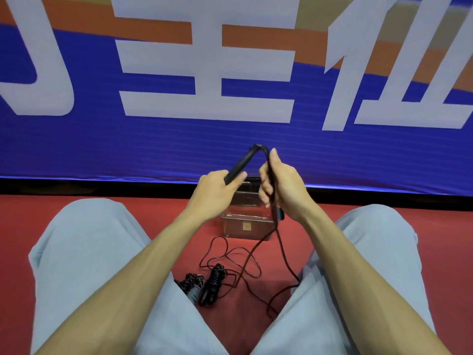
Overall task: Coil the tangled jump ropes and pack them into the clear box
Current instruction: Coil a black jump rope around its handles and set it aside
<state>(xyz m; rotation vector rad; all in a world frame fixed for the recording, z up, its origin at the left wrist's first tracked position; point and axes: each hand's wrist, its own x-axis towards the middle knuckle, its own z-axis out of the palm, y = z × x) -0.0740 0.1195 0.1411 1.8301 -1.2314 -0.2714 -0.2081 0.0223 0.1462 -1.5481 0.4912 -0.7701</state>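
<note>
My left hand (216, 190) grips a black jump-rope handle (240, 163) that points up and to the right. My right hand (280, 181) grips the cord and the second black handle, whose lower end (279, 214) shows under the palm. The thin black cord (245, 262) hangs from that hand and lies in loose loops on the red floor between my knees. Two coiled ropes (204, 284) lie on the floor by my left thigh. The clear box (247, 226) stands on the floor behind my hands, which hide part of it.
I sit on a red floor (15, 239) with both legs in light grey trousers (84, 252) spread to either side. A blue banner with large white characters (204, 93) stands upright right behind the box, with a black strip along its base.
</note>
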